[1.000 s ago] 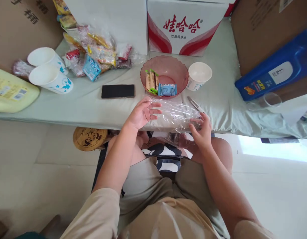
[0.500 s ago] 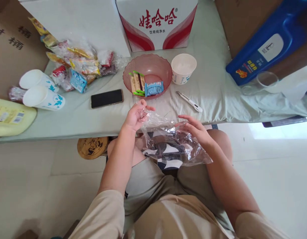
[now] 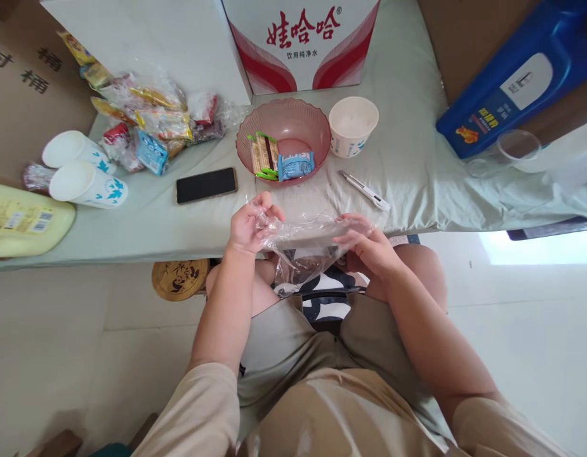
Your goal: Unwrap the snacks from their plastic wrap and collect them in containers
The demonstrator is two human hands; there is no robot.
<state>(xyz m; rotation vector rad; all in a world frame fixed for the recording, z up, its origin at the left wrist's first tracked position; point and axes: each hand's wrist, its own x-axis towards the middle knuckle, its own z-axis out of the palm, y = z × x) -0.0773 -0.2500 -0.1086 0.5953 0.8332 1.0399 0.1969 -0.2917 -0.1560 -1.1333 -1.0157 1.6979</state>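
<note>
A clear plastic bag (image 3: 300, 244) is stretched between my two hands over my lap, at the table's near edge. My left hand (image 3: 248, 223) pinches its left end with closed fingers. My right hand (image 3: 367, 247) grips the right end, fingers curled round the film. Behind the bag, a pink bowl (image 3: 293, 114) holds wrapped snack bars (image 3: 263, 155) and a blue packet (image 3: 296, 164).
On the cloth-covered table (image 3: 417, 171) lie a black phone (image 3: 206, 185), a small utility knife (image 3: 364, 191), a paper cup (image 3: 353, 125), two more cups (image 3: 81, 174), a snack pile (image 3: 150, 120), a yellow bottle (image 3: 17, 219) and a blue jug (image 3: 516, 82). Boxes (image 3: 303, 38) stand behind.
The bag has come off the table edge and down over my lap, then been drawn taut between both hands. My right hand has closed on it.
</note>
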